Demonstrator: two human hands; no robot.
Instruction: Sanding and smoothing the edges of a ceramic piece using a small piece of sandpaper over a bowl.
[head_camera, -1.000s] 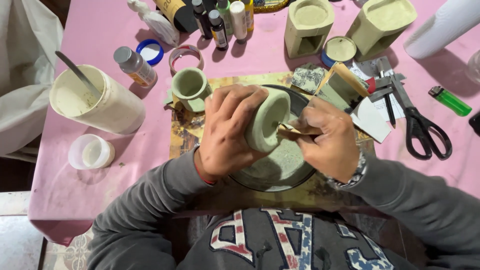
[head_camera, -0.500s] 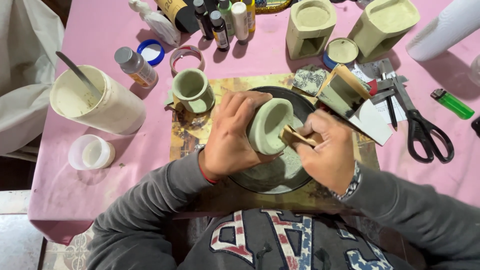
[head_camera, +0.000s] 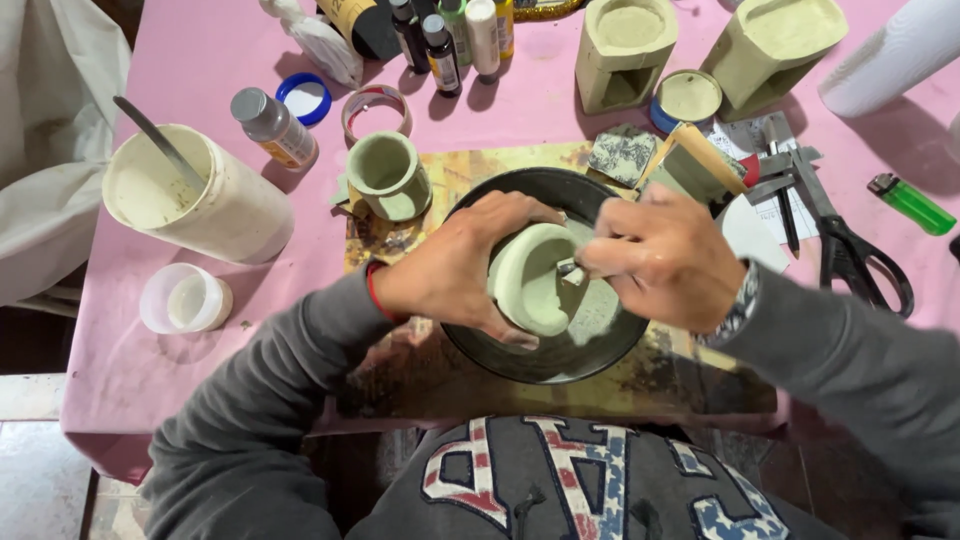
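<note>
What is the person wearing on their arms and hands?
Both arms are covered by long, dark grey sweatshirt sleeves. The hands are bare, with no gloves. The left hand has a thin red band around its wrist. The right hand has a patterned bracelet or watch strap at its wrist, partly tucked under the sleeve.

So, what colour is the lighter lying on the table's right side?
Bright green lighter, with a dark top; the head view shows it.

The right hand (head_camera: 665, 262) hides what its fingers pinch inside the cup (head_camera: 535, 278); the paper roll (head_camera: 895, 55) runs off the top edge
</note>
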